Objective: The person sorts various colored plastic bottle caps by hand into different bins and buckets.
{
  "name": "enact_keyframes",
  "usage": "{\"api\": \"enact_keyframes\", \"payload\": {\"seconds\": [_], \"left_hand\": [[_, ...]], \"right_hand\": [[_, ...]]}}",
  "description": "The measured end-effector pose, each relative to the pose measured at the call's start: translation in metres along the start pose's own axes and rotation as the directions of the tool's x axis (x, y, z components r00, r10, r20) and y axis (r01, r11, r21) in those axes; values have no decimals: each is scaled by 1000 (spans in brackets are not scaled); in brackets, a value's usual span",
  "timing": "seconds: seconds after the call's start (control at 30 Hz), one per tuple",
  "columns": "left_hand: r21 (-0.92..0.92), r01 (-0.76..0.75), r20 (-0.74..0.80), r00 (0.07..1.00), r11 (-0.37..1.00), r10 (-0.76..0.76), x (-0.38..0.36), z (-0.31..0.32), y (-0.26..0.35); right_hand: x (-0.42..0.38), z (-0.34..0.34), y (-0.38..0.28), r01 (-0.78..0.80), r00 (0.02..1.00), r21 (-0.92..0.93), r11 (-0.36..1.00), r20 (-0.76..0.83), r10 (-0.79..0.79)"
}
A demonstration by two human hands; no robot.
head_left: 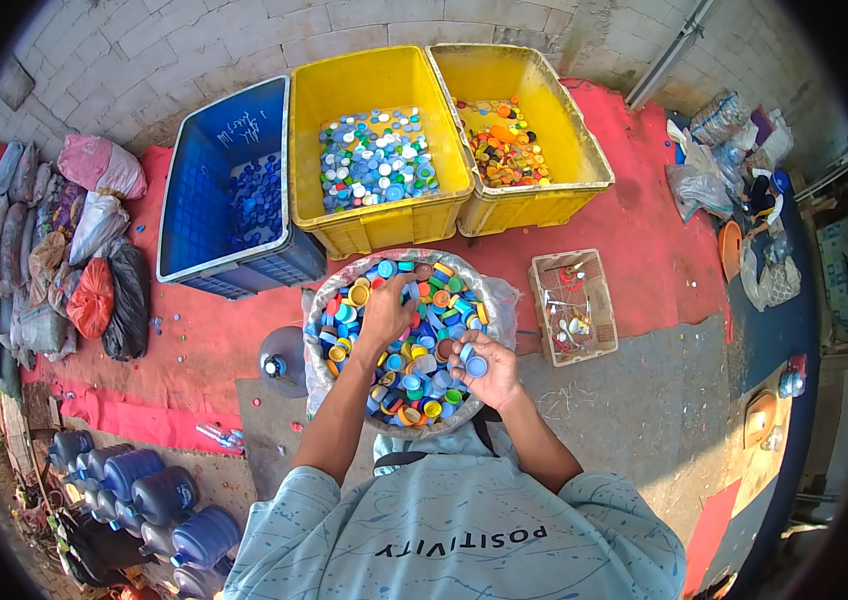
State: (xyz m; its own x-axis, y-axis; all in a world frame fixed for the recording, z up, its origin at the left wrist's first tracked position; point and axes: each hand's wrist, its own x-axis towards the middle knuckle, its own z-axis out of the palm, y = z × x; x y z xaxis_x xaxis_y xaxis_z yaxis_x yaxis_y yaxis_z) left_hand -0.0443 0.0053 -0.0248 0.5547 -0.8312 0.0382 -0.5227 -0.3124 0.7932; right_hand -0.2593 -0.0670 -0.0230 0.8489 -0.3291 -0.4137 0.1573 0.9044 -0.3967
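Observation:
A round, plastic-lined tub (pixel 311 390) full of mixed bottle caps (pixel 414 380) stands in front of my body. My left hand (pixel 385 315) reaches over the far part of the heap, its fingers closed at a bluish bottle cap (pixel 410 291). Above the near right of the heap, my right hand (pixel 494 370) is curled palm up. It holds light blue bottle caps (pixel 476 366) between thumb and fingers; how many lie in the palm is hidden.
Beyond the tub stand a blue crate (pixel 199 235) with dark blue caps and two yellow crates (pixel 381 226) (pixel 544 205) with sorted caps. A small beige basket (pixel 584 350) sits right, a water jug (pixel 284 375) left. Filled sacks (pixel 124 290) and several jugs (pixel 164 495) line the left.

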Motion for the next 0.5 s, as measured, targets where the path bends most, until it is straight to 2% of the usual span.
{"api": "enact_keyframes", "payload": {"seconds": [0.03,0.07,0.1,0.17,0.2,0.23,0.27,0.3,0.33,0.4,0.47,0.5], "left_hand": [[-81,78,10,997,994,-77,-5,-3,2],[-189,9,-105,994,982,-29,-10,1,-6],[-392,83,-88,988,916,-127,-17,-1,-3],[-734,197,-5,956,650,-295,-32,-8,0],[-829,281,99,925,484,-367,-41,-19,8],[-913,282,162,913,294,-374,-49,-16,-4],[-959,260,200,904,115,-379,-59,-20,-6],[-971,230,238,896,-67,-374,-67,-22,-6],[-967,200,247,879,-156,-409,-75,-21,-9],[-937,121,273,840,-328,-469,-90,-18,-14],[-923,86,274,830,-375,-485,-101,-17,-9],[-915,68,275,826,-398,-493,-107,-17,-7]], "right_hand": [[4,-3,1,-1,999,13,1000,-32,2],[8,-4,0,-3,998,24,1000,-63,4],[11,-1,-2,-8,997,-11,1000,-75,7],[20,8,-8,-21,995,-84,996,-94,13],[27,14,-7,1,990,-184,983,-140,-27],[35,18,-6,29,981,-439,898,-162,-111],[46,20,-4,47,966,-663,747,-159,-202],[57,18,-2,51,948,-839,542,-129,-290],[69,18,-1,188,879,-974,127,110,-464],[80,32,-6,162,874,-978,-128,202,-443],[93,43,-11,154,867,-921,-358,300,-399],[100,46,-11,143,864,-900,-413,317,-392]]}}
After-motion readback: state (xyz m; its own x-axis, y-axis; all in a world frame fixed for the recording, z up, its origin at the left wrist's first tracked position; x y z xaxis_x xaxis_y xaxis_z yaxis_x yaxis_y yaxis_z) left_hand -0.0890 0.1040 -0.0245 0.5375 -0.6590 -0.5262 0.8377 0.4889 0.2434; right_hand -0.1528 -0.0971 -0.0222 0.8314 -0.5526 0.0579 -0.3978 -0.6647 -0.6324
